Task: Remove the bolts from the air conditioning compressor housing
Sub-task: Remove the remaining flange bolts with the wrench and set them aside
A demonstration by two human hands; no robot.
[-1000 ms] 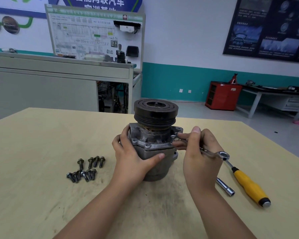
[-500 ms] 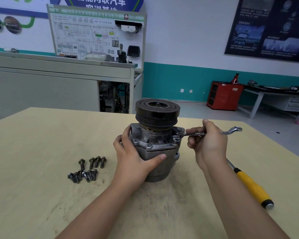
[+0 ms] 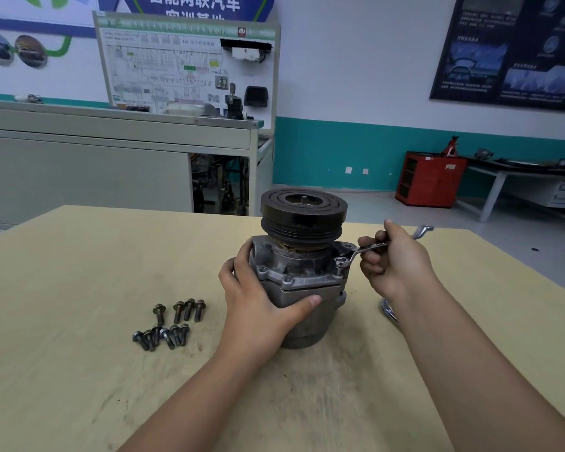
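— Far left first?
— Scatter of loose bolts on the pale table, in two small clusters, at about eight o'clock from the compressor housing and well apart from it.
— Next along?
— Then the left hand, wrapped round the housing's nine o'clock side: fingers curled behind, thumb pressed across the front, gripping it.
— And the housing itself?
— Upright near the table's middle, with a black pulley on top and a grey flange beneath.
— Any bolt in the flange?
— One bolt at the three o'clock corner, shank showing, capped by the ring end of a wrench.
— Wrench lying how?
— Handle off toward two o'clock, far end poking out past the knuckles.
— Held by?
— By the right hand, fingers curled round the shaft, gripping it, one digit raised above.
— Beyond that?
— Sliver of a chrome tool at four o'clock on the table, mostly hidden behind the right forearm; kind impossible to tell.
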